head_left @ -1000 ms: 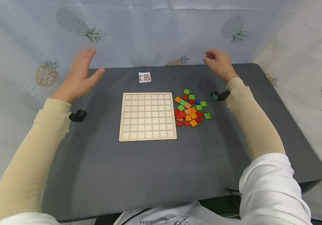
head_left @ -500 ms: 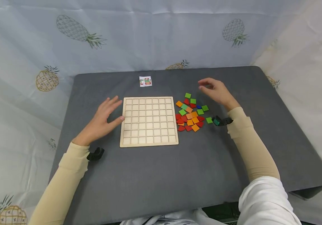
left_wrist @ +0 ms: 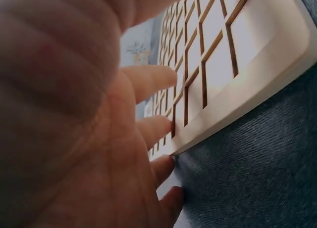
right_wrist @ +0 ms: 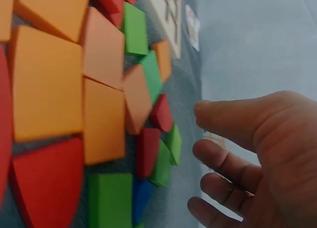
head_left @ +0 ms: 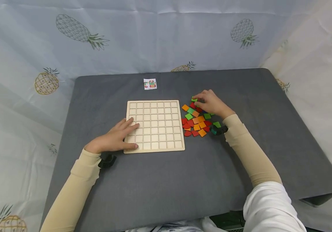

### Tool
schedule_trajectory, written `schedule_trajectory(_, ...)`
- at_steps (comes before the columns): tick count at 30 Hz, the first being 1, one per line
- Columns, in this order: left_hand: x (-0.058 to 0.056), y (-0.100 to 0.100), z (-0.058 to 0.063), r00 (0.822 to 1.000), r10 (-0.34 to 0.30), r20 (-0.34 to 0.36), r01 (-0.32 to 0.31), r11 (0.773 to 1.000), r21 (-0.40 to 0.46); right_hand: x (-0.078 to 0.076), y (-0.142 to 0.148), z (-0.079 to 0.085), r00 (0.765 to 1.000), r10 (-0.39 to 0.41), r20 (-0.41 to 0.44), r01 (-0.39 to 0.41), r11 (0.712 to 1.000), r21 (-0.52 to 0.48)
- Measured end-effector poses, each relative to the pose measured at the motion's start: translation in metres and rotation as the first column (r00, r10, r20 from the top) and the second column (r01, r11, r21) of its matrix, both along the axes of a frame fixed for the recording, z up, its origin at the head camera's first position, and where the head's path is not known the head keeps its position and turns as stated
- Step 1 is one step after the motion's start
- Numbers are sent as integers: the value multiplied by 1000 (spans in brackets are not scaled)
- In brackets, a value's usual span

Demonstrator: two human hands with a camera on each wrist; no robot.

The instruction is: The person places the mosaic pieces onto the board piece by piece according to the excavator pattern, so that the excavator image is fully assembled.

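Note:
A pale wooden grid board (head_left: 157,124) lies flat on the dark grey table. My left hand (head_left: 113,137) rests at its lower left corner, fingers spread over the left edge and thumb near the front rim. In the left wrist view, the fingers (left_wrist: 156,77) reach along the board's edge. My right hand (head_left: 212,103) is over the far part of the loose coloured tiles, its fingertips right at a green tile (head_left: 194,100). The right wrist view shows thumb and fingers parted, with nothing between them. Part of the tile pile is hidden under this hand.
Red, orange and green tiles (head_left: 196,127) lie scattered against the board's right side, with a blue piece (right_wrist: 142,198) among them. Behind the board is a small printed card (head_left: 150,84). A pineapple-print curtain (head_left: 142,38) hangs behind the table (head_left: 154,183).
Both hands have come down from the far side of the table. The left has moved right onto the board's edge; the right has moved left and lower over the tiles.

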State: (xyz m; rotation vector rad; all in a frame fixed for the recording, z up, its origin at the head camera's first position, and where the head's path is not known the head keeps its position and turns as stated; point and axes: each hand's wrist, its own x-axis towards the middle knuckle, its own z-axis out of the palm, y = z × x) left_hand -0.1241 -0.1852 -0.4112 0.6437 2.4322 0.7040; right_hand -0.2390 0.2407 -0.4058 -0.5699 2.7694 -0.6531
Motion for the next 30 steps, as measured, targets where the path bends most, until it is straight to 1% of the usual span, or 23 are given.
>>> schedule_trajectory(2, 3, 0, 1, 1000, -12, -12, 11, 1000, -24, -1, -5, -3, 1000, 5, 5, -5, 999, 46)
schedule_trajectory(9, 7, 3, 3, 999, -1, -52, -2, 999, -50, 0, -15, -7, 1000, -6, -21, 10, 984, 179)
schedule_trajectory(13, 7, 7, 2, 997, -5, -74, 1, 998, -60, 0, -13, -10, 999, -33, -22, 37, 978, 203)
schedule_trajectory(17, 5, 9, 1, 997, -8, -82, 3, 998, -65, -1, -10, -11, 998, -59, -25, 63, 985, 163)
schedule_trajectory(21, 4, 9, 0, 997, -4, -71, -1, 998, -68, -2, -10, -11, 997, -71, -24, 74, 990, 117)
schedule_trajectory(24, 3, 9, 0, 998, -1, -65, -3, 998, -69, -2, -12, -8, 994, -103, -40, 106, 991, 81)
schedule_trajectory(28, 3, 8, -1, 998, 2, -68, -7, 997, -74, -2, -17, -1, 987, -145, -71, 144, 989, -17)
schedule_trajectory(30, 2, 8, -1, 997, -2, -76, -4, 997, -82, -2, -21, 3, 986, -155, -67, 149, 985, -84)
